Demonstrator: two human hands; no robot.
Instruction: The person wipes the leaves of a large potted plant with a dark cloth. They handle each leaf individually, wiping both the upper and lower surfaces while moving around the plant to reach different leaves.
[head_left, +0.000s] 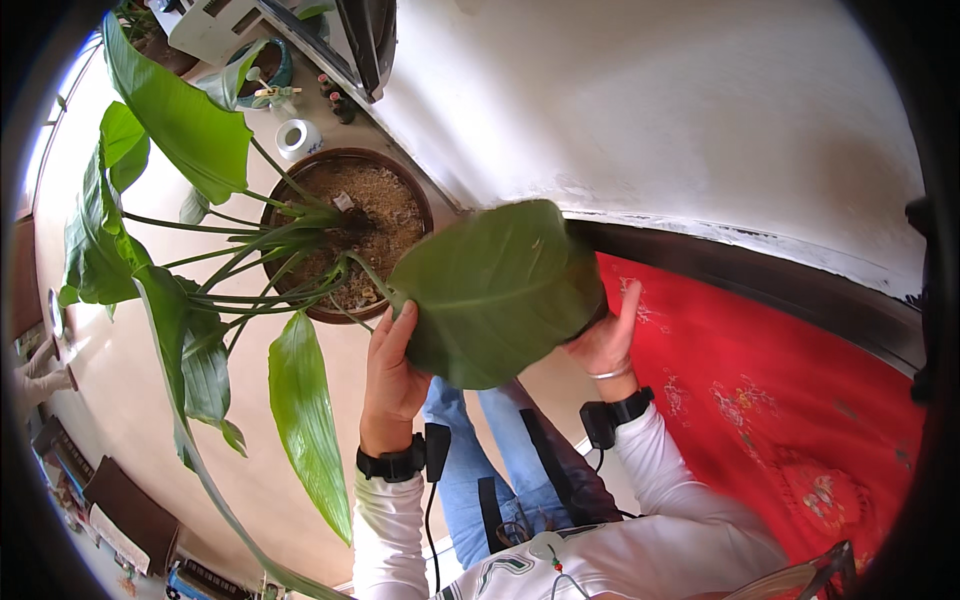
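A broad green leaf (495, 292) lies spread in front of me, its stalk running back to a potted plant. My left hand (394, 367) holds this leaf near its base, thumb on top and the other fingers mostly underneath. At the leaf's far end is my right hand (606, 336), palm up with the thumb raised apart. Its fingers are hidden behind the leaf, beside a dark patch I cannot make out. Long stalks of the plant rise from soil in a round brown pot (426, 196), and other large leaves (180, 112) spread to the left.
A red embroidered cover (720, 375) extends on the right beside a white wall (637, 97). Behind the pot stand a white vase (298, 138), small dark bottles (343, 109) and a teal pot (281, 64). One narrow leaf (309, 420) hangs left of my left forearm.
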